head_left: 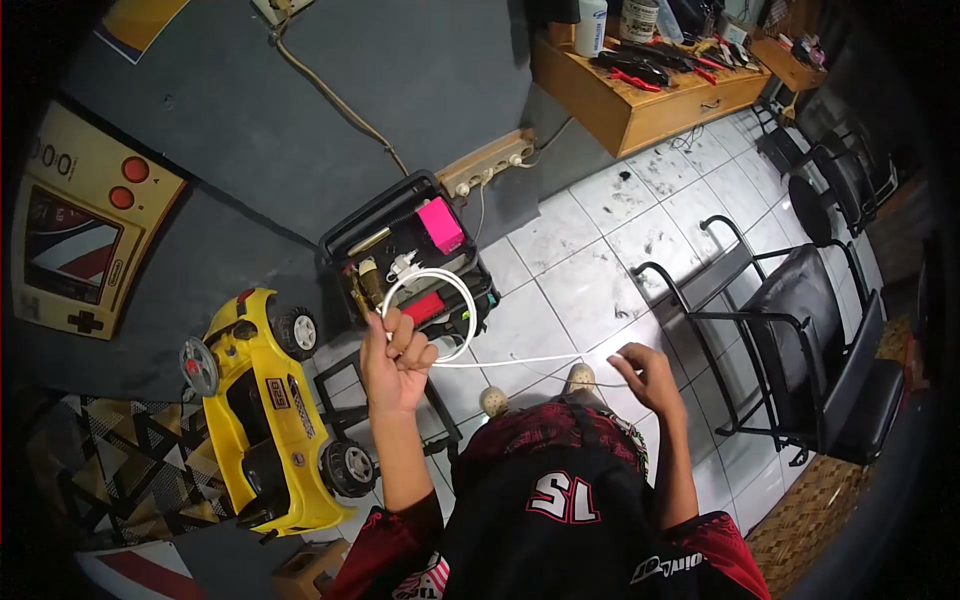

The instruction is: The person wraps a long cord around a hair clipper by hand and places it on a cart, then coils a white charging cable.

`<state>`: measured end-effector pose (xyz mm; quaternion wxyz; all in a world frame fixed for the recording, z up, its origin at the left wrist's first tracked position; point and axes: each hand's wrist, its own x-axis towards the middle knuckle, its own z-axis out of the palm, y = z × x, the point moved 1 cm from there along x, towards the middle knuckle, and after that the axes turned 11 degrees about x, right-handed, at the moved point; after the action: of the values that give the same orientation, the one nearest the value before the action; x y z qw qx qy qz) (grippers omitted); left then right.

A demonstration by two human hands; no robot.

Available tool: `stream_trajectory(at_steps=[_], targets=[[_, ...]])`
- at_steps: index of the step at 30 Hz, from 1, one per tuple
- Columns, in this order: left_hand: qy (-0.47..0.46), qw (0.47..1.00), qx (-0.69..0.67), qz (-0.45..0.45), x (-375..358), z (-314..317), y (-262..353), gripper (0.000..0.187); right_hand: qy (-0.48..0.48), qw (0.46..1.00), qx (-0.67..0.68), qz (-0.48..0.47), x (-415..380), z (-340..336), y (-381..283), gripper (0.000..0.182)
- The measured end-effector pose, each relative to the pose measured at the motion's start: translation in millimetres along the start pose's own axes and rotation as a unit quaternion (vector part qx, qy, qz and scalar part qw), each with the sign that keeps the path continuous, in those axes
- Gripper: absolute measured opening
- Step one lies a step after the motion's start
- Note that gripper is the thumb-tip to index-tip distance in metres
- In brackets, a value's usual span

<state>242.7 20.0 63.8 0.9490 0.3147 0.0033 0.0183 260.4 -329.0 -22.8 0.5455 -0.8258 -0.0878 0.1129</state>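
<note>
My left hand point(398, 362) is closed on a white cable point(473, 310), which loops in a round coil above and beside the fingers. From the coil a straight stretch of the cable runs right toward my right hand point(645, 375). The right hand's thumb and fingers are bent toward each other near the cable's far part; whether they grip it is too small to tell. Behind the coil is a black tray point(335, 238) holding a pink box point(440, 225), a white plug point(405, 265) and a red item point(422, 307).
A yellow toy car point(240, 410) stands at the left. Black metal chairs point(790, 310) are at the right. A wooden drawer table point(640, 115) with bottles and tools is at the upper right. A power strip point(490, 165) is on the wall; tiled floor lies below.
</note>
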Motion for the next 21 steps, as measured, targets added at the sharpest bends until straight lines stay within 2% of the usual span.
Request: stream_trajectory(at_steps=[1, 2, 4, 6, 8, 10, 12, 17, 19, 21], targets=[[0.016, 0.999, 0.052, 0.005, -0.4, 3.2, -3.7, 0.026, -0.008, 0.999, -0.016, 0.049, 1.9, -6.4, -5.6, 0.028], [0.034, 0.994, 0.104, 0.01, -1.9, 4.4, -5.5, 0.027, -0.011, 0.995, 0.089, 0.051, 2.6, -7.7, 9.7, 0.03], [0.053, 0.994, 0.094, 0.024, 1.7, 1.5, -2.8, 0.027, -0.04, 0.966, 0.212, 0.145, 2.8, -20.4, 6.0, 0.029], [0.099, 0.99, 0.09, 0.049, 4.5, -3.4, 2.8, 0.026, -0.075, 0.964, 0.219, 0.135, -1.3, -26.2, 5.4, 0.027], [0.072, 0.996, 0.041, 0.041, 3.5, -12.3, 2.9, 0.025, -0.106, 0.944, 0.285, 0.126, -5.5, -25.0, 9.9, 0.027], [-0.05, 0.995, -0.076, 0.032, 0.3, -16.1, 2.7, 0.025, -0.095, 0.939, 0.314, 0.106, -7.7, -20.0, 14.9, 0.027], [-0.03, 0.995, -0.079, 0.05, -0.2, -15.3, -0.7, 0.026, -0.053, 0.902, 0.398, 0.158, -8.4, -16.8, 17.6, 0.026], [0.049, 0.989, -0.097, 0.097, 5.2, -11.2, -4.3, 0.028, -0.021, 0.899, 0.4, 0.177, -10.0, -8.5, 19.0, 0.027], [-0.044, 0.986, -0.148, 0.066, 5.6, -18.1, -2.2, 0.029, -0.025, 0.899, 0.4, 0.177, -11.7, -4.2, 22.2, 0.028], [-0.079, 0.978, -0.189, 0.034, 5.5, -22.2, -10.3, 0.03, -0.024, 0.884, 0.426, 0.192, -12.2, 1.0, 26.1, 0.027]])
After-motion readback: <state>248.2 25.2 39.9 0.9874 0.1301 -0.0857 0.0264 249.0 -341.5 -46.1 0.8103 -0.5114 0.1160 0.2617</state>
